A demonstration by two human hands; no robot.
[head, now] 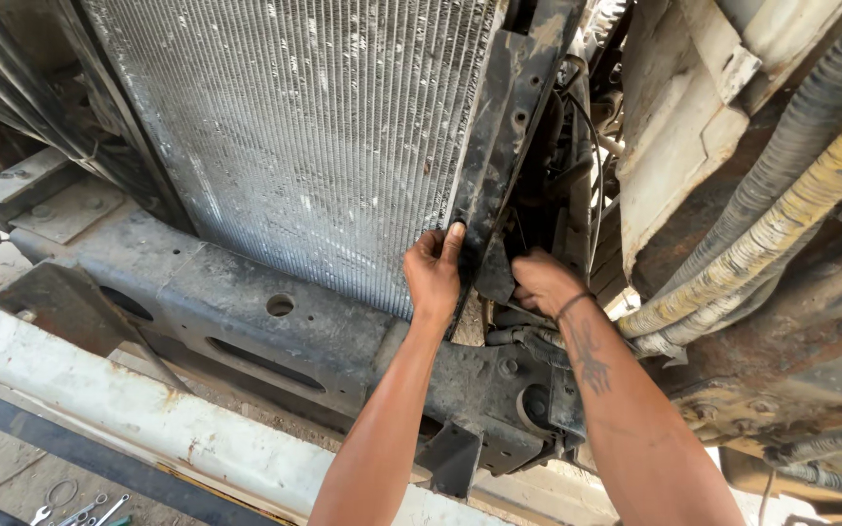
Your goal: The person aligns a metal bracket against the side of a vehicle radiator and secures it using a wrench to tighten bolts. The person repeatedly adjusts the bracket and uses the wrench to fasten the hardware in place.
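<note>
Underneath a vehicle's front end, the head view shows a grimy finned radiator [314, 146] filling the frame from ten to twelve o'clock, seated above a dusty steel crossmember [275, 331]. Its black side bracket [511, 127] is in place along the right edge, so the radiator looks mounted, not lifted out. Left hand [433, 273], at centre, curls around the bracket's lower edge, thumb up the front face, grasping it. Right hand [543, 282], toward three o'clock, reaches behind the bracket; fingers are hidden, so I cannot tell its grip. Spanners [75, 508] lie at seven o'clock
</note>
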